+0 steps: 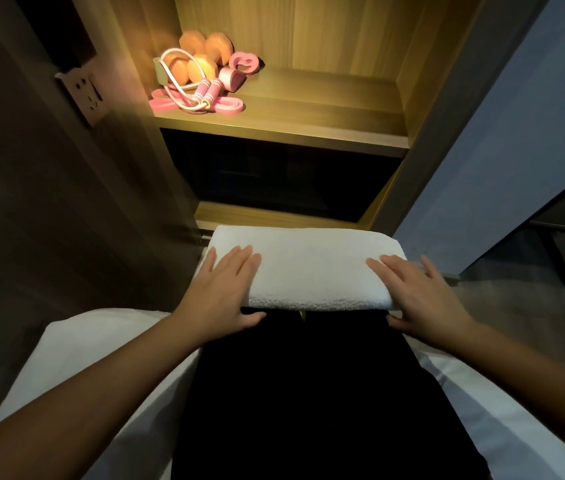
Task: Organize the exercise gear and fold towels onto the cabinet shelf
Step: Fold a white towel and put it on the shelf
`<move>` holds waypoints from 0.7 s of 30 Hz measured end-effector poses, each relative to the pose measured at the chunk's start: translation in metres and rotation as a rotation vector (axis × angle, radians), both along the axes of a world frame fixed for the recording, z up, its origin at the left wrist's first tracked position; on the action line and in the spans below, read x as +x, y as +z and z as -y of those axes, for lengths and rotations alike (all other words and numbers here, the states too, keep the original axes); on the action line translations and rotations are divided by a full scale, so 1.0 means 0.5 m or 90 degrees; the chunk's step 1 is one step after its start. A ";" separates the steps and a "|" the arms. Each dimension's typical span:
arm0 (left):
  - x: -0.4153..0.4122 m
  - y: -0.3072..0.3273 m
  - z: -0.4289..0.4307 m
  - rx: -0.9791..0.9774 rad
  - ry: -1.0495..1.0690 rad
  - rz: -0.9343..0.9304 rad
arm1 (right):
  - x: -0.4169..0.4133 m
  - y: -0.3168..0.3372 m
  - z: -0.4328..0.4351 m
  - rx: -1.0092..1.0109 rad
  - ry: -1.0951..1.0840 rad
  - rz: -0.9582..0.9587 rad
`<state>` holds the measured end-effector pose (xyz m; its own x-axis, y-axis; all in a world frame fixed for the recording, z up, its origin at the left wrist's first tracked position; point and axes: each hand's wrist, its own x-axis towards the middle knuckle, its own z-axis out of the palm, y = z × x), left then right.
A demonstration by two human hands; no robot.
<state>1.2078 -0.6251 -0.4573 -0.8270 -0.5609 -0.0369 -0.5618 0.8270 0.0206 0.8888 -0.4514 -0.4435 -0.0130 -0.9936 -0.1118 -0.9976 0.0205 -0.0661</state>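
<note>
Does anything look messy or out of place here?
The jump rope lies tangled over the dumbbells and pink bands, heaped at the shelf's left end. The folded towel looks neat.

Folded white towel (308, 268) lies across the person's black-clad lap (308, 393), long side left to right. Left hand (222, 292) flat on its left end, right hand (423, 299) flat on its right end; fingers straight on top, thumbs at the near edge. White bedding (83, 358) on both sides of the lap. Ahead, lit wooden cabinet shelf (326, 109): orange dumbbells (194, 53) at the back left, pink jump rope (204, 93) and flat pink bands (166, 105) in front of them. Shelf's right part bare. Wall socket (83, 95) left of the cabinet.
</note>
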 end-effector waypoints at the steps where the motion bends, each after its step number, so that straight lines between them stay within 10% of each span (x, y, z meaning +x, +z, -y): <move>1: -0.020 -0.001 -0.010 0.009 0.001 0.010 | 0.015 0.003 0.007 0.020 0.010 -0.022; 21: -0.148 -0.002 -0.057 -0.011 -0.023 0.004 | 0.143 -0.028 0.109 0.008 -0.002 -0.003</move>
<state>1.1339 -0.5969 -0.4581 -0.8464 -0.5314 -0.0332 -0.5318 0.8469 0.0027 0.9605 -0.5061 -0.4576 -0.0167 -0.9922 -0.1236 -0.9978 0.0244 -0.0610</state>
